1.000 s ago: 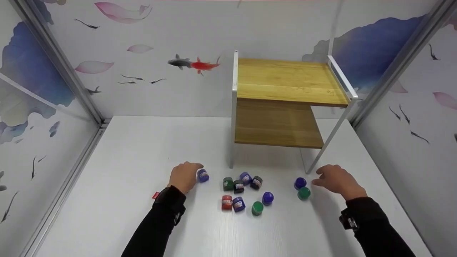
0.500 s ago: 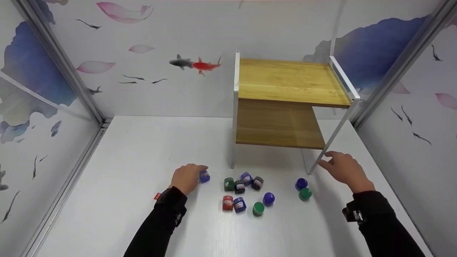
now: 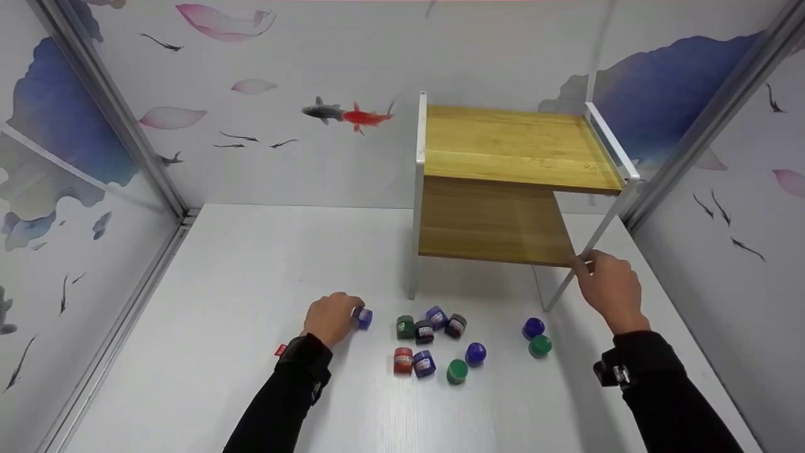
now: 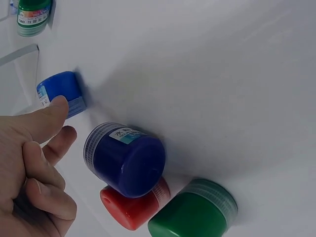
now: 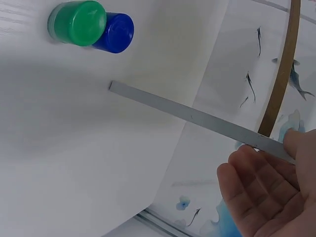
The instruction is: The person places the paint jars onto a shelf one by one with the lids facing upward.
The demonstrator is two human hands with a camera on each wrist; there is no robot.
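Observation:
In the head view my left hand [image 3: 331, 319] pinches a blue paint jar [image 3: 363, 318] near the middle of the white table; in the left wrist view its thumb lies against the jar [image 4: 61, 91], and the other finger's contact is hidden. My right hand [image 3: 609, 290] grips the right white metal leg of a two-tier wooden shelf [image 3: 497, 220], close to the lower board's front corner. From the right wrist, the thumb and fingers sit on opposite sides of the metal leg [image 5: 197, 118].
Between the hands lie several paint jars, among them a red jar [image 3: 403, 360], a black jar [image 3: 424, 332] and a green jar [image 3: 457, 371]. Before the shelf's right leg stand a dark blue jar [image 3: 533, 328] and a green jar [image 3: 539, 346]. Printed walls [image 3: 302, 163] enclose the table.
My right hand has moved up and away from beside the two right jars onto the shelf leg. The left hand's fingers have closed on the blue paint jar, which has shifted slightly.

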